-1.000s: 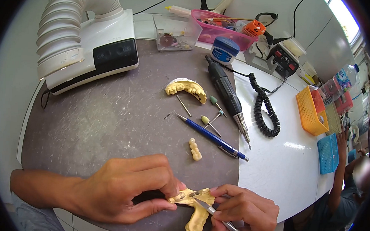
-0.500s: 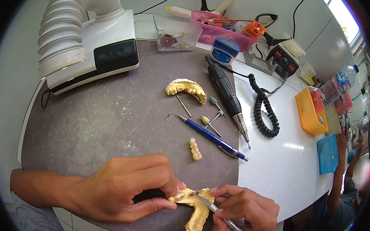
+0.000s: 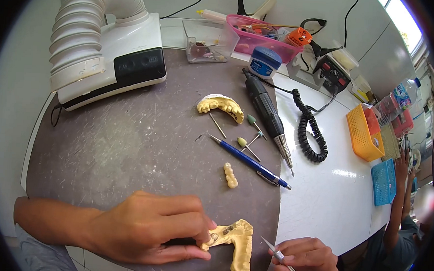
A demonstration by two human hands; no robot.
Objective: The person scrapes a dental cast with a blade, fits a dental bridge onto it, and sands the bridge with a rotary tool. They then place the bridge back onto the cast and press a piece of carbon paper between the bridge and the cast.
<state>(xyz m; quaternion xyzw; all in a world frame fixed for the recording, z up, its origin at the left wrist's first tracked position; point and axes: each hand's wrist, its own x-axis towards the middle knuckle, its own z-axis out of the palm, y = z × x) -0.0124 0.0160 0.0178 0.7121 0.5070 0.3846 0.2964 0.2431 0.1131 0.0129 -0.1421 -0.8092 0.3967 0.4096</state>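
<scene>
Head view: bench from above, grey mat (image 3: 128, 145) taken as landmark, corners dark from the lens.
Left hand (image 3: 143, 227): at the mat's front edge, thumb and fingertips pinched shut on the left end of the dental cast (image 3: 243, 249).
Dental cast: flat on the mat's front right part, long limb pointing at the front edge (lower tip close to the bottom of the frame).
Right hand (image 3: 308, 260): just off the mat's front right edge, curled tight round a metal tool (image 3: 272, 249); tip turned toward the cast, a small gap between.
Open room: wide bare stretch over the mat's left and middle; bare white table (image 3: 332, 190) past the mat's right edge.
Mat's right half: tooth bridge (image 3: 230, 176), blue pen (image 3: 250, 162), burs (image 3: 248, 144), second cast (image 3: 221, 105), handpiece (image 3: 265, 108) slanting along the right edge.
Mat's back left: suction unit (image 3: 113, 61), overlapping the edge.
Past the mat's back edge: clear box (image 3: 207, 37), blue-lidded jar (image 3: 264, 62), pink tray (image 3: 261, 32).
Past the mat's right edge: coiled cord (image 3: 310, 133), orange basket (image 3: 364, 131), blue basket (image 3: 384, 179).
Cut off: right wrist and tool handle, at the bottom of the frame.
Hard to make out: pink tray's contents; another person (image 3: 409, 204) far off the mat's right edge, blurred.
</scene>
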